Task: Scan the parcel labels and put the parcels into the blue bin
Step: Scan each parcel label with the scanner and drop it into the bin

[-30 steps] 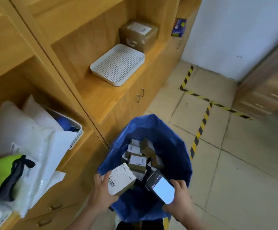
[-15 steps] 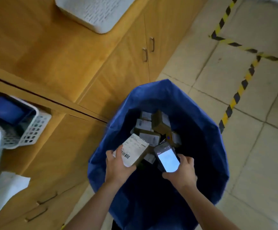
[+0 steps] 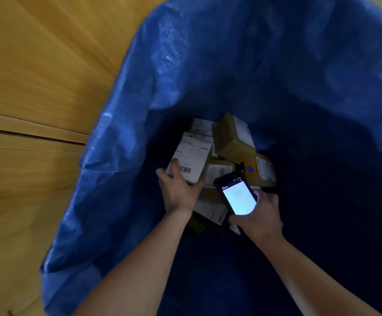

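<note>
**Position of held parcel (image 3: 191, 156) in blue bin (image 3: 140, 110)**

Gripped in left hand (image 3: 181, 192): held parcel, taken by its near end, one finger lying on the label, barcode facing up. Located inside blue bin, over pile of parcels (image 3: 233, 137) at the bottom; touching the pile or not, cannot tell. Gripped in right hand (image 3: 258, 215): scanner (image 3: 236, 195), lit screen up, just right of held parcel, also within bin. Left of bin: wooden cabinet (image 3: 37, 76).

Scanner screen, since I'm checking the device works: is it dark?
No, the scanner screen glows white in the right hand.
</note>
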Motion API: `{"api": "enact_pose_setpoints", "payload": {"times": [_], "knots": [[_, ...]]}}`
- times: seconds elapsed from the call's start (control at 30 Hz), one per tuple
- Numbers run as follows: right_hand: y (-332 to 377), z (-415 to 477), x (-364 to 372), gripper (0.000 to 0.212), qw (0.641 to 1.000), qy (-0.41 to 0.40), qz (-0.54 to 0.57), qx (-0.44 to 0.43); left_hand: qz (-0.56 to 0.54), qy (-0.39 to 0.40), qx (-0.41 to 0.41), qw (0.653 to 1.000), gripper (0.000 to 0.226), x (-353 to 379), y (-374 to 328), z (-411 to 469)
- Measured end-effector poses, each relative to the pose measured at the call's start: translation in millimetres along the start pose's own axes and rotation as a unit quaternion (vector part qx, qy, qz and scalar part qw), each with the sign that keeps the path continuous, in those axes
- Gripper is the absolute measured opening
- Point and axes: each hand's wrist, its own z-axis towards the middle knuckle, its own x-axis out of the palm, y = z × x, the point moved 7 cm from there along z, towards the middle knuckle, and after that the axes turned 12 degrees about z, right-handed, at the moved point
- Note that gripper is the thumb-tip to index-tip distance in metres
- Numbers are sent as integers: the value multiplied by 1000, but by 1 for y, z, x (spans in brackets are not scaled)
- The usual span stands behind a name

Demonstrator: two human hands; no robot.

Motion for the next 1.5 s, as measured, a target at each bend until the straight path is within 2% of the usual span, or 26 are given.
{"api": "enact_pose_setpoints", "payload": {"times": [0.07,0.2,0.37,0.6,0.83,1.13,1.3,1.5], "knots": [[0,8,4,86,1000,-5,2,-4,-13,7,0,1000,94,9,0,10],[2,4,-2,84,1000,-8,5,-8,-32,85,16,996,106,16,0,13],[8,-29,-25,84,1000,-3,16,-4,60,120,77,988,104,-12,-9,-13],[30,-101,-61,91,998,-40,40,-17,131,126,114,977,70,-79,-25,-57],[48,-211,-91,91,984,-142,111,-8,143,146,268,942,47,-172,-59,-117],[22,-398,-162,86,911,-298,283,-2,175,125,468,857,39,-275,-151,-235],[-41,-514,-222,84,847,-406,342,21,196,144,596,765,42,-284,-215,-363],[-154,-641,-267,80,772,-503,381,76,195,211,689,665,47,-254,-265,-541]]}}
